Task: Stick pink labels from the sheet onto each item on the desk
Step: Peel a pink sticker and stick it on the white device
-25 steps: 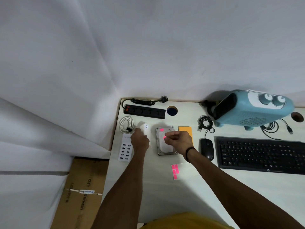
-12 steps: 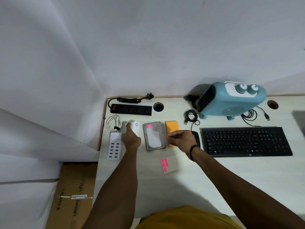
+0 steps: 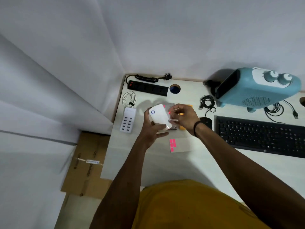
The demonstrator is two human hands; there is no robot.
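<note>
My left hand (image 3: 152, 129) holds a white device with a blue ring (image 3: 159, 116) lifted above the desk. My right hand (image 3: 184, 117) pinches a small pink label (image 3: 169, 112) at the device's right edge. The label sheet (image 3: 179, 145), with several pink labels down its left side, lies on the desk just below my hands. A silver hard drive (image 3: 170, 105) with a pink label on it lies mostly hidden behind the device. An orange pad (image 3: 182, 128) peeks out under my right hand.
On the white desk (image 3: 165, 166) lie a black power strip (image 3: 147, 88), a coiled white cable (image 3: 129, 98), a white multi-port charger (image 3: 127, 120), a black mouse (image 3: 207, 122), a black keyboard (image 3: 260, 135) and a blue heater (image 3: 257, 88). A cardboard box (image 3: 88, 162) lies left of the desk.
My left hand has picked the white device up off the desk and tilted it. My right hand left the orange pad and came to the device's edge with a pink label.
</note>
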